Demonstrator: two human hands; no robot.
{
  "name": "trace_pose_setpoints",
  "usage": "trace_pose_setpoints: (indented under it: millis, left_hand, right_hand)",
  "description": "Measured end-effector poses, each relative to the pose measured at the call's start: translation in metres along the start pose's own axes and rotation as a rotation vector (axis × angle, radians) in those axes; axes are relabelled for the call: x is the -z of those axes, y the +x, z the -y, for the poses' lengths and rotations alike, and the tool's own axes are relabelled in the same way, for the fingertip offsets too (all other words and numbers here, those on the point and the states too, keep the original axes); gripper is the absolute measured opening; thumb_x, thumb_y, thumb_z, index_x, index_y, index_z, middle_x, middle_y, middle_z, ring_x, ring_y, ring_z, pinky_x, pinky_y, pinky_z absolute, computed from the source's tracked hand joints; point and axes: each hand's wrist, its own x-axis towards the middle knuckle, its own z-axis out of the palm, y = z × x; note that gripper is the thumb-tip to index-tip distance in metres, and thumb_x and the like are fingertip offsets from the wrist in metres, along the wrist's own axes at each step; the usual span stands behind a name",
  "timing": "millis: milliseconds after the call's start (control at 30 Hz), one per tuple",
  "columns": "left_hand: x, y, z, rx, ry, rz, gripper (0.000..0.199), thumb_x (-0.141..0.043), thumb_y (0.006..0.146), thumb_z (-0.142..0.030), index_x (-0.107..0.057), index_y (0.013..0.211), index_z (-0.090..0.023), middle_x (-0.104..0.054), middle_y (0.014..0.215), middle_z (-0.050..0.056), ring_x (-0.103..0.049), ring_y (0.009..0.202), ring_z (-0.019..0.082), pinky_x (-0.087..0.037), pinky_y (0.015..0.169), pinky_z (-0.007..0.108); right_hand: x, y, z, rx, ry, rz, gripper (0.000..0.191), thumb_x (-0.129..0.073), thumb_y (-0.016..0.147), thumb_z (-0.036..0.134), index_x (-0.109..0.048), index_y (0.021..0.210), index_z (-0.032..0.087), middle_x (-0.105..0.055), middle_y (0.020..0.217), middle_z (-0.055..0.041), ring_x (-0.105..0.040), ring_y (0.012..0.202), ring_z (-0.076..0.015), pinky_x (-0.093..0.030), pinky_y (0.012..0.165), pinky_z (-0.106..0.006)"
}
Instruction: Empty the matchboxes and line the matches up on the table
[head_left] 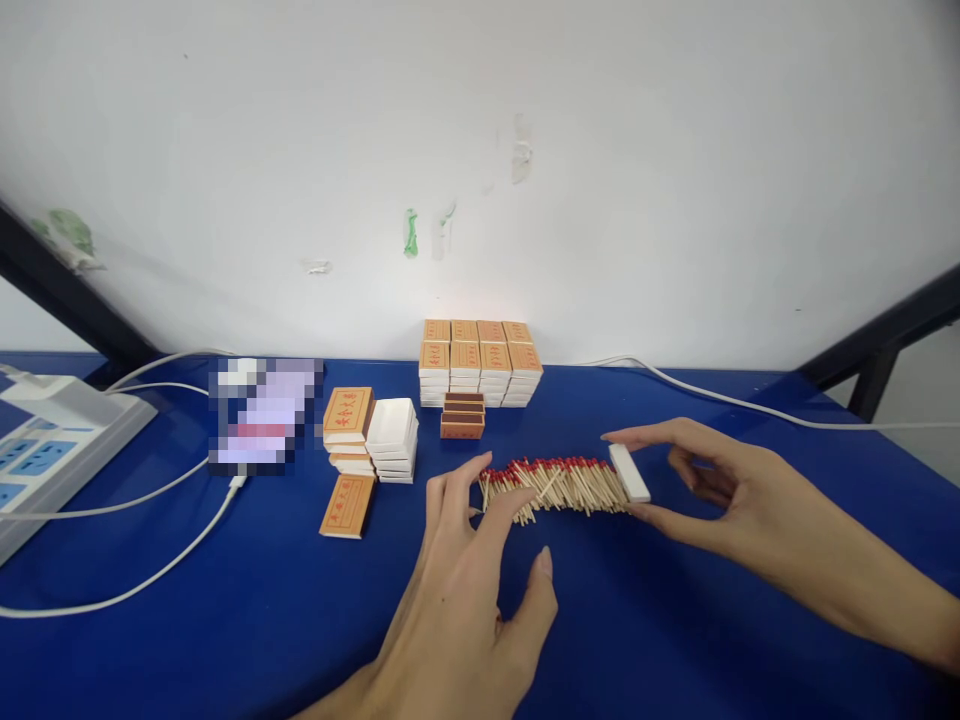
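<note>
Two hands are working over one blue surface (247, 640). One white box (628, 473) is standing on its narrow side at the right end of one heap of matches (577, 485). At the back, one block of matchboxes (480, 365) is showing eight orange tops, in two rows of four. Left of the heap, one pile of orange covers (349, 415) is standing beside one stack of white trays (394, 440), with one single orange cover (347, 506) lying in front. One phone (262, 420) and one power strip (45, 440) are lying farther left.

The matches are overlapping too much for counting, and the left hand (465, 590) is covering part of their left end. The phone is appearing only as coarse blocks, the left edge is cutting off the power strip, and the dark-sided boxes (462, 418) before the block are proving hard to count.

The right hand (757, 490) is pinching the white box by its two ends, so the box is lying between thumb and finger. The left hand's grip is spreading loosely, its fingertips bordering the matches.
</note>
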Motion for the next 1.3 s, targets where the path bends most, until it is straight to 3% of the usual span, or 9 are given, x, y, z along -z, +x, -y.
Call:
trace_pose_setpoints:
  millis: [200, 333, 467, 533, 733, 800, 900, 1000, 1300]
  left_hand:
    - [0.004, 0.001, -0.001, -0.060, 0.066, -0.055, 0.046, -0.062, 0.105, -0.023, -0.057, 0.149, -0.035, -0.046, 0.166, 0.014, -0.056, 0.144, 0.040, -0.065, 0.102, 0.065]
    - [0.011, 0.006, -0.009, -0.298, 0.070, -0.128, 0.039, -0.063, 0.098, -0.012, -0.061, 0.135, -0.026, -0.061, 0.151, 0.016, -0.063, 0.137, 0.033, -0.062, 0.108, 0.057]
    - [0.005, 0.005, -0.004, -0.645, 0.038, 0.005, 0.012, -0.060, 0.103, -0.013, -0.065, 0.097, -0.022, -0.074, 0.082, 0.001, -0.071, 0.073, 0.016, -0.062, 0.075, 0.031]
    - [-0.007, 0.001, 0.008, -0.764, 0.087, 0.112, 0.032, -0.055, 0.110, -0.021, -0.061, 0.080, -0.024, -0.060, 0.058, -0.006, -0.058, 0.050, 0.011, -0.052, 0.057, 0.026]
    - [-0.042, -0.015, 0.043, -1.000, 0.208, 0.212, 0.025, -0.064, 0.104, -0.019, -0.068, 0.080, -0.027, -0.060, 0.052, -0.009, -0.032, 0.033, 0.009, -0.033, 0.034, 0.025]
    - [-0.046, -0.019, 0.048, -0.970, 0.206, 0.215, 0.024, -0.069, 0.101, -0.021, -0.070, 0.078, -0.027, -0.060, 0.052, -0.009, -0.028, 0.032, 0.009, -0.026, 0.029, 0.027]
    - [-0.054, -0.021, 0.050, -0.731, 0.101, 0.315, 0.034, -0.075, 0.102, -0.038, -0.066, 0.070, -0.029, -0.056, 0.048, -0.008, -0.039, 0.033, 0.009, -0.027, 0.027, 0.027]
    - [-0.072, -0.015, 0.050, -0.652, 0.008, 0.402, 0.047, -0.075, 0.102, -0.049, -0.064, 0.060, -0.032, -0.047, 0.041, -0.010, -0.039, 0.030, 0.009, -0.031, 0.025, 0.023]
    - [-0.089, -0.004, 0.046, -0.608, -0.008, 0.449, 0.040, -0.079, 0.099, -0.053, -0.072, 0.062, -0.038, -0.055, 0.045, -0.010, -0.053, 0.035, 0.011, -0.042, 0.027, 0.021]
  right_hand:
    - [0.022, 0.002, 0.000, -0.045, 0.071, 0.065, 0.059, -0.089, 0.082, 0.067, -0.080, 0.133, 0.039, -0.071, 0.087, -0.0059, -0.065, 0.073, -0.0228, -0.057, 0.065, -0.039]
    - [0.020, 0.003, 0.014, -0.082, 0.318, 0.122, 0.067, -0.100, 0.070, 0.059, -0.079, 0.130, 0.038, -0.081, 0.114, -0.0082, -0.079, 0.090, -0.0308, -0.068, 0.074, -0.042]
    - [0.000, 0.004, 0.036, -0.023, 0.479, 0.230, 0.050, -0.099, 0.078, 0.044, -0.076, 0.121, 0.034, -0.082, 0.120, -0.0086, -0.080, 0.109, -0.0333, -0.069, 0.090, -0.044]
    - [-0.015, 0.004, 0.050, 0.013, 0.513, 0.268, 0.045, -0.096, 0.083, 0.040, -0.073, 0.121, 0.032, -0.081, 0.117, -0.0085, -0.079, 0.110, -0.0316, -0.069, 0.088, -0.041]
    - [-0.066, 0.000, 0.100, 0.313, 0.342, 0.198, 0.028, -0.084, 0.095, 0.027, -0.071, 0.119, 0.030, -0.079, 0.121, -0.0051, -0.076, 0.105, -0.0248, -0.066, 0.091, -0.041]
    - [-0.082, 0.000, 0.112, 0.511, 0.237, 0.172, 0.017, -0.083, 0.097, 0.024, -0.072, 0.109, 0.028, -0.076, 0.129, -0.0055, -0.074, 0.110, -0.0231, -0.064, 0.095, -0.040]
    - [-0.104, 0.003, 0.125, 0.763, 0.130, 0.147, 0.005, -0.076, 0.105, 0.027, -0.073, 0.102, 0.024, -0.074, 0.138, -0.0078, -0.067, 0.110, -0.0221, -0.062, 0.096, -0.041]
    - [-0.123, 0.006, 0.132, 0.920, 0.068, 0.090, 0.015, -0.070, 0.109, 0.026, -0.074, 0.095, 0.021, -0.073, 0.142, -0.0095, -0.061, 0.107, -0.0218, -0.061, 0.095, -0.041]
    - [-0.160, 0.010, 0.146, 0.967, 0.054, -0.061, 0.026, -0.069, 0.109, 0.027, -0.080, 0.087, 0.021, -0.068, 0.096, -0.0065, -0.051, 0.088, -0.0195, -0.050, 0.072, -0.032]
